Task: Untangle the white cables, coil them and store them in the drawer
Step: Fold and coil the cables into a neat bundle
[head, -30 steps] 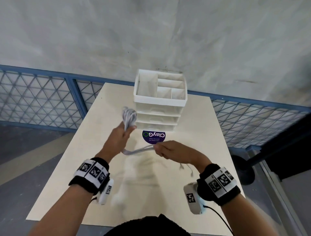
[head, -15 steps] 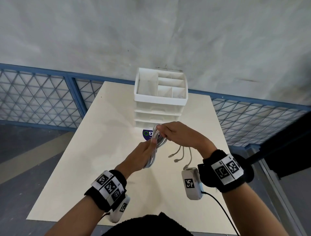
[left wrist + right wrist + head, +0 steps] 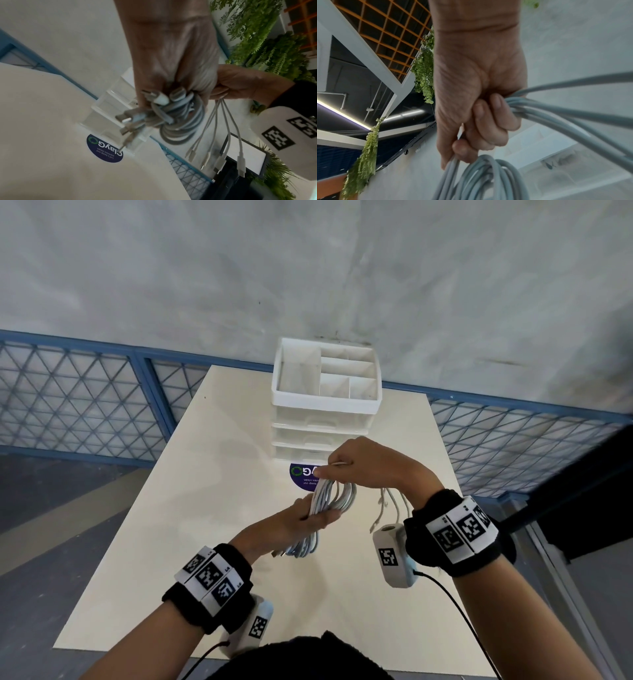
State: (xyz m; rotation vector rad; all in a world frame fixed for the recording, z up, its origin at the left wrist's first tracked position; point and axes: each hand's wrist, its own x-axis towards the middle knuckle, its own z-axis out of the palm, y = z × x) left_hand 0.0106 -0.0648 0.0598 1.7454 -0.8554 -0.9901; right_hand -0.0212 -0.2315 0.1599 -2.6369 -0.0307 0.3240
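A bundle of white cables (image 3: 330, 499), wound in loops, hangs above the table between both hands. My left hand (image 3: 305, 520) grips the coil's middle from below; in the left wrist view its fingers curl round the coil (image 3: 180, 121), with plug ends sticking out. My right hand (image 3: 356, 467) pinches the top of the loops, and several short plug tails (image 3: 385, 508) dangle under its wrist. The right wrist view shows its fingers curled round the cables (image 3: 488, 178). The white drawer unit (image 3: 325, 409) stands behind the hands, all drawers closed.
The unit's top tray (image 3: 346, 378) has open compartments. A round purple sticker (image 3: 301, 474) lies on the cream table (image 3: 171, 542) just before the unit. A blue mesh fence (image 3: 68, 392) runs behind the table.
The hands came together: the left hand dropped from upper left toward the centre, and the right hand rose over the coil. The loose strand between them is now gathered into the loops.
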